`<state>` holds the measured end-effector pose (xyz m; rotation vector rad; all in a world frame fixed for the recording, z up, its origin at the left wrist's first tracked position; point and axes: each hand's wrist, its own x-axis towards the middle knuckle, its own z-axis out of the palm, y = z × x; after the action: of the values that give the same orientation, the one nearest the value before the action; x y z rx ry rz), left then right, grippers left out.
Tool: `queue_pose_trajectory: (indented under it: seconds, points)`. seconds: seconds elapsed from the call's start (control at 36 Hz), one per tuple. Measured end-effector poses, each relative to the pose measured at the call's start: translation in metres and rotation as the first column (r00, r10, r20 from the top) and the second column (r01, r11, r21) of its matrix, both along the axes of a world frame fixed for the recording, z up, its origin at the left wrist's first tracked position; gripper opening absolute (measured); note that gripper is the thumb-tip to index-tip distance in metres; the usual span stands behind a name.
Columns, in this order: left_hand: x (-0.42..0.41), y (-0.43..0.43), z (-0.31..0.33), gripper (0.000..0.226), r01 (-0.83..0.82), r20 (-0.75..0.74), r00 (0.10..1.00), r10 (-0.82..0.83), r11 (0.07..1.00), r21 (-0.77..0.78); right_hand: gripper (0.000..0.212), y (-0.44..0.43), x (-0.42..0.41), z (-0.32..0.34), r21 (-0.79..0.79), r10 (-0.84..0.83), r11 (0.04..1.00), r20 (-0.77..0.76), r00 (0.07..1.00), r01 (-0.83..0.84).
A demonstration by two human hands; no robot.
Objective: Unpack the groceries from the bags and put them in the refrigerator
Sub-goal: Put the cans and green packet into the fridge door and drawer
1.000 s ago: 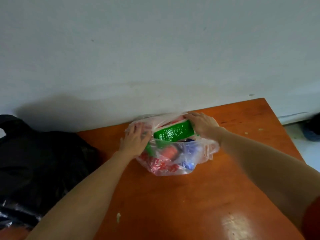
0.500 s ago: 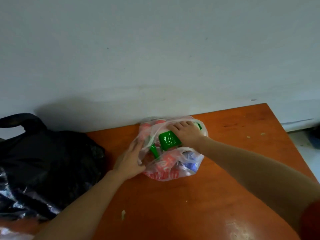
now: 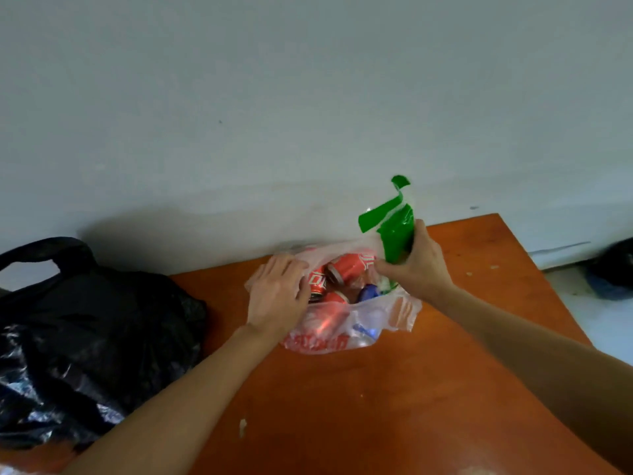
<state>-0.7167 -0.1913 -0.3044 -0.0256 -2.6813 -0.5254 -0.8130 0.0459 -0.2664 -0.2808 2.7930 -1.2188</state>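
A clear plastic bag (image 3: pixel 404 311) with red print lies on the orange table (image 3: pixel 394 399) against the wall. Red drink cans (image 3: pixel 347 267) and a blue-topped item (image 3: pixel 368 292) show inside its open mouth. My right hand (image 3: pixel 416 265) grips a green plastic packet (image 3: pixel 394 231) and holds it upright above the bag's right rim, its top flap curling over. My left hand (image 3: pixel 277 293) rests on the bag's left side, fingers curled over the plastic edge and holding it down.
A large black plastic bag (image 3: pixel 85 337) with a loop handle sits at the table's left end. The pale wall runs right behind the table. Right of the table edge is light floor with a dark object (image 3: pixel 613 269) on it.
My right hand has lifted the green packet up out of the clear bag. My left hand has shifted onto the bag's left rim. The cans inside are now exposed.
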Motion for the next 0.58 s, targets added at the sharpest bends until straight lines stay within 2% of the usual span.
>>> queue_pose_trajectory:
  seconds: [0.08,0.14,0.19,0.25,0.44,0.58]
  points:
    - [-0.013,0.034,-0.007,0.023,0.137,0.104,0.984,-0.143,0.989,0.061,0.062,0.015,0.012,-0.013,0.037,-0.062,0.998,0.148,0.987,0.057]
    - [-0.020,0.055,-0.017,0.023,0.219,0.267,0.940,-0.211,0.976,0.000,0.062,0.028,0.022,-0.036,0.086,-0.114,0.992,0.225,0.968,0.097]
    - [-0.029,0.072,-0.028,0.023,0.260,0.434,0.878,-0.201,0.962,-0.080,0.061,0.043,0.034,-0.059,0.122,-0.177,0.981,0.280,0.943,0.148]
    - [-0.038,0.087,-0.040,0.027,0.266,0.523,0.836,-0.163,0.956,-0.127,0.062,0.056,0.045,-0.080,0.128,-0.250,0.967,0.329,0.911,0.220]
    - [-0.062,0.121,-0.069,0.033,0.181,0.643,0.765,0.021,0.952,-0.247,0.059,0.080,0.063,-0.116,0.105,-0.368,0.927,0.424,0.827,0.359]
    - [-0.064,0.137,-0.084,0.059,0.155,0.687,0.725,0.047,0.961,-0.229,0.060,0.082,0.052,-0.124,0.091,-0.349,0.934,0.436,0.829,0.345]
